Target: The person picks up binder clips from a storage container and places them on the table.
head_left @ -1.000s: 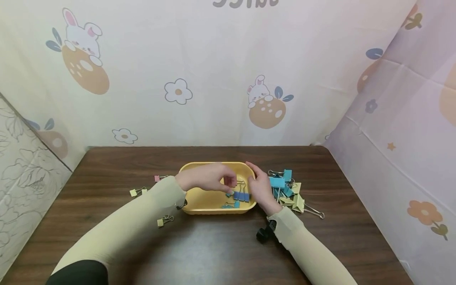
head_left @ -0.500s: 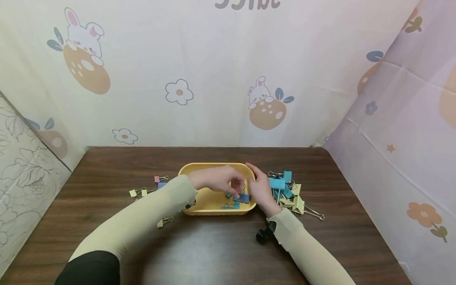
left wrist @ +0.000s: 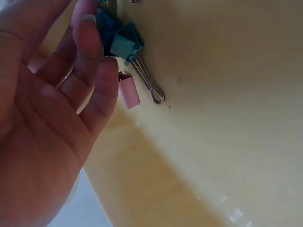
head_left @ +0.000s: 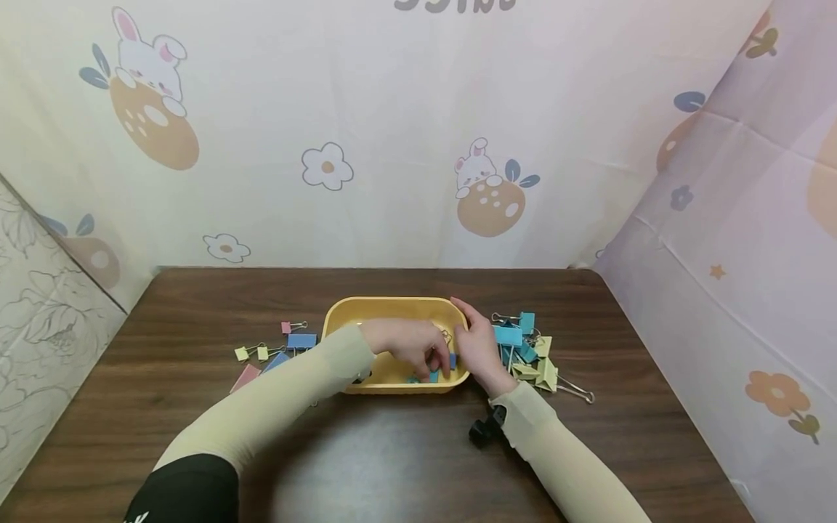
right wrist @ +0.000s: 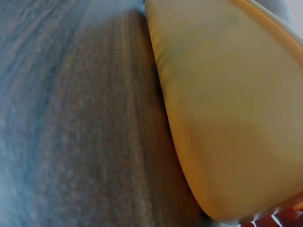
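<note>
My left hand (head_left: 410, 343) reaches down into the yellow plastic tray (head_left: 392, 388), fingers bent around small binder clips at its right end. A teal binder clip (head_left: 434, 376) shows between the thumb and fingertips; whether they pinch it is hidden. A blue binder clip (head_left: 453, 361) lies just right of them. In the left wrist view, a teal binder clip (left wrist: 127, 43) with wire handles and a pink binder clip (left wrist: 129, 92) lie beside the curled fingers (left wrist: 102, 90). My right hand (head_left: 482, 352) grips the tray's right end, thumb over the rim.
Right of the tray lies a pile of larger teal clips (head_left: 508, 335) and pale yellow clips (head_left: 546, 374). Left of it lie a blue clip (head_left: 302, 341), small yellow clips (head_left: 242, 354) and pink clips (head_left: 285, 327), some partly behind the left forearm. Patterned cloth (head_left: 392, 218) hangs behind the brown table (head_left: 392, 465).
My left hand has moved right and lower inside the tray, from above the blue clips to the teal clip. My right hand stays on the tray's end.
</note>
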A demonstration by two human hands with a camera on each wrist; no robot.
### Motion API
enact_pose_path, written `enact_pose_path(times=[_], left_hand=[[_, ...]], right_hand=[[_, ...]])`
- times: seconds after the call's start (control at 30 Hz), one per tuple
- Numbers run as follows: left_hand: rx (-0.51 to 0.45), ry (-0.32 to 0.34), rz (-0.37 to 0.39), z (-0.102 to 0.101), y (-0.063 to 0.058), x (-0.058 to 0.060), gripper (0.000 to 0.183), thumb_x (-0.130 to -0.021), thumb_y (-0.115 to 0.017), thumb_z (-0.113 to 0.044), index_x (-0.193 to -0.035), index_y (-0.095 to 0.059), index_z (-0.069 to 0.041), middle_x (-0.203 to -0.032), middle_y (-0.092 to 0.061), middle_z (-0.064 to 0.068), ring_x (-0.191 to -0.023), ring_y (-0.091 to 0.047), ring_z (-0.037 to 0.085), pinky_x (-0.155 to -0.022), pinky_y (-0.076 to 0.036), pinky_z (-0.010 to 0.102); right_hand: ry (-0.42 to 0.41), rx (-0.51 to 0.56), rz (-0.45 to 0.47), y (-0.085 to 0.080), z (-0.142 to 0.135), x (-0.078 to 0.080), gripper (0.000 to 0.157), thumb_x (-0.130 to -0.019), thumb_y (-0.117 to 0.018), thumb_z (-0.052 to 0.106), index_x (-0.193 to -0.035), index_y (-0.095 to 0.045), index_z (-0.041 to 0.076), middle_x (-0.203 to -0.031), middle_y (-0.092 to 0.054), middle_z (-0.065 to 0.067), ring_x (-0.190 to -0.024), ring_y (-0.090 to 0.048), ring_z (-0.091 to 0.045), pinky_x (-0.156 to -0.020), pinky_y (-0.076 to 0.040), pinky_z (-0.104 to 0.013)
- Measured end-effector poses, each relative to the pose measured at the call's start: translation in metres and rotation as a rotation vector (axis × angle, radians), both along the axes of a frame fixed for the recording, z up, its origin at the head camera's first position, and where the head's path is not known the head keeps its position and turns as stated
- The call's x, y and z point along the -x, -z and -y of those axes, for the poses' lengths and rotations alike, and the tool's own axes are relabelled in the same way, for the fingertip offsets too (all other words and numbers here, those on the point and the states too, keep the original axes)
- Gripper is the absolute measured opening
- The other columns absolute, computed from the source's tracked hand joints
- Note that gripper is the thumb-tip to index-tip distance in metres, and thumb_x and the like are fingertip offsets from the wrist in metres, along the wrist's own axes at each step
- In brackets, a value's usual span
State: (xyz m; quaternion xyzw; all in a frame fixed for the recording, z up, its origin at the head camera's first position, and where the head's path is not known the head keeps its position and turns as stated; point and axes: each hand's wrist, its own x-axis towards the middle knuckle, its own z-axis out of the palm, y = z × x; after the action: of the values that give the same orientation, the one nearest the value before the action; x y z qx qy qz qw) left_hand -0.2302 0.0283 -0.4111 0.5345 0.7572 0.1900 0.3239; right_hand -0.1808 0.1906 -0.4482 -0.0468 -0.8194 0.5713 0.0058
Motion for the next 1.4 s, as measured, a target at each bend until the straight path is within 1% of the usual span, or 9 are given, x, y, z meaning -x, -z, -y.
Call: enact_pose_path(times=[0.2,0.33,0.47,0.6,0.73,1.0,1.17,1.27,1.4], left_hand=[[0.024,0.008,-0.058,0.0005,-0.0003,-0.0005,0.02,-0.081,-0.082,-0.009,-0.101,-0.079,-0.01,-0.086,-0.066,0.0,-0.075,-0.054,0.005,-0.07,-0.046,0.018],[0.049,0.014,-0.072,0.0022,-0.0008,-0.0021,0.02,-0.082,-0.081,-0.01,-0.102,-0.079,-0.01,-0.09,-0.065,-0.001,-0.078,-0.054,0.006,-0.072,-0.046,0.018],[0.053,-0.025,-0.084,0.0032,-0.0004,-0.0017,0.018,-0.084,-0.08,-0.013,-0.102,-0.077,-0.011,-0.091,-0.065,-0.004,-0.079,-0.055,0.006,-0.074,-0.047,0.019],[0.04,-0.068,-0.141,0.0045,-0.0021,0.0,0.012,-0.088,-0.077,-0.014,-0.1,-0.076,-0.011,-0.087,-0.064,-0.008,-0.079,-0.056,0.006,-0.074,-0.047,0.02],[0.03,-0.067,-0.197,0.0047,-0.002,0.001,0.012,-0.09,-0.075,-0.017,-0.101,-0.076,-0.011,-0.084,-0.062,-0.01,-0.078,-0.056,0.005,-0.073,-0.046,0.019],[0.062,-0.086,-0.251,-0.0002,0.0029,-0.0009,0.015,-0.09,-0.076,-0.017,-0.103,-0.076,-0.011,-0.086,-0.064,-0.007,-0.078,-0.055,0.007,-0.073,-0.045,0.019],[0.081,-0.099,-0.258,-0.0015,0.0045,-0.0028,0.018,-0.088,-0.078,-0.023,-0.103,-0.077,-0.014,-0.085,-0.064,-0.007,-0.077,-0.054,0.007,-0.072,-0.045,0.02],[0.079,-0.098,-0.255,-0.0015,0.0048,-0.0039,0.021,-0.087,-0.08,-0.028,-0.103,-0.077,-0.015,-0.085,-0.064,-0.007,-0.076,-0.054,0.007,-0.071,-0.045,0.019],[0.08,-0.088,-0.267,-0.0009,0.0043,-0.005,0.021,-0.084,-0.082,-0.03,-0.099,-0.077,-0.016,-0.084,-0.064,-0.005,-0.075,-0.052,0.007,-0.07,-0.044,0.019]], right_hand=[[0.0,-0.005,0.0,-0.0006,0.0007,0.0011,0.05,-0.099,-0.046,-0.001,-0.146,-0.051,0.015,-0.145,-0.051,-0.009,-0.119,-0.056,-0.026,-0.091,-0.05,-0.041],[-0.004,0.003,0.006,0.0001,0.0,0.0007,0.05,-0.1,-0.046,-0.002,-0.146,-0.05,0.016,-0.146,-0.05,-0.009,-0.121,-0.055,-0.026,-0.093,-0.05,-0.043],[-0.007,0.009,0.005,0.0,0.0,0.0008,0.05,-0.099,-0.046,-0.002,-0.146,-0.05,0.015,-0.146,-0.05,-0.009,-0.124,-0.053,-0.025,-0.097,-0.047,-0.043],[-0.004,0.002,0.004,-0.0007,0.0008,0.0009,0.05,-0.099,-0.046,-0.002,-0.146,-0.05,0.015,-0.145,-0.05,-0.01,-0.124,-0.054,-0.025,-0.095,-0.048,-0.042],[0.003,-0.003,0.01,-0.0012,0.0011,0.001,0.05,-0.099,-0.047,-0.002,-0.146,-0.05,0.015,-0.146,-0.05,-0.01,-0.125,-0.053,-0.026,-0.097,-0.048,-0.043],[-0.004,-0.005,0.01,-0.002,0.0011,-0.0006,0.049,-0.1,-0.047,-0.001,-0.146,-0.05,0.015,-0.144,-0.05,-0.011,-0.125,-0.053,-0.026,-0.097,-0.048,-0.044],[0.001,-0.001,0.009,-0.002,0.001,-0.0008,0.049,-0.1,-0.047,-0.001,-0.146,-0.05,0.015,-0.143,-0.052,-0.011,-0.122,-0.055,-0.027,-0.094,-0.049,-0.044],[0.003,0.006,0.01,-0.0016,0.0011,-0.0005,0.049,-0.1,-0.047,-0.001,-0.146,-0.05,0.015,-0.143,-0.052,-0.011,-0.122,-0.054,-0.028,-0.096,-0.049,-0.044],[0.004,0.01,0.009,-0.0012,0.0017,-0.0001,0.049,-0.1,-0.047,-0.002,-0.146,-0.05,0.015,-0.143,-0.051,-0.011,-0.125,-0.053,-0.028,-0.1,-0.046,-0.044]])
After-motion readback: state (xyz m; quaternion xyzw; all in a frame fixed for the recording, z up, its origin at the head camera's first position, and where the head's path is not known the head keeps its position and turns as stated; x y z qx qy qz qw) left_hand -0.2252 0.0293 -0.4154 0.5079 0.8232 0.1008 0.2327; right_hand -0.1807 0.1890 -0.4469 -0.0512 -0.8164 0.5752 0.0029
